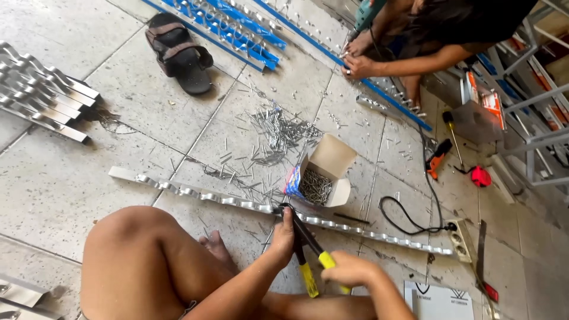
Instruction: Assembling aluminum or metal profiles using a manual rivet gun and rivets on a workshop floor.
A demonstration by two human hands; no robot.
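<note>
A grey tiled floor [53,178] carries a long metal strip [201,195], scattered rivets [278,133], an open cardboard box [325,172], a sandal [181,53] and stacked metal pieces [41,98].

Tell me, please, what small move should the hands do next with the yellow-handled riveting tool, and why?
Probably squeeze the two handles together. The riveting tool has its nose set on the long metal strip, the left hand grips it near the head, and the right hand holds a yellow handle. The handles stand spread apart, so the stroke looks not yet made.
</note>
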